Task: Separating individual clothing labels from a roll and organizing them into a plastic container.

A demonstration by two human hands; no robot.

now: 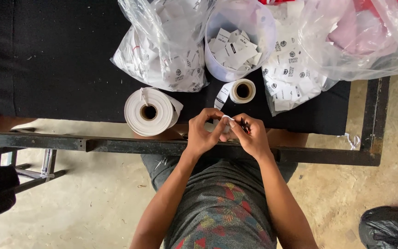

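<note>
My left hand (202,133) and my right hand (251,135) meet above the table's front edge, both pinching a small white paper label (227,121) between the fingertips. A dark thin object, hard to make out, sticks out of my right hand's fingers. A strip of labels runs from the small label roll (242,91) down toward my hands. A large white roll (149,111) lies to the left of my left hand. A white bucket (238,39) with several loose labels stands behind the small roll.
Clear plastic bags of printed white labels sit at the left (162,55) and right (300,60) of the bucket on the black table (47,60). A metal table frame (116,145) runs across below. A black bag (388,226) lies on the floor at the lower right.
</note>
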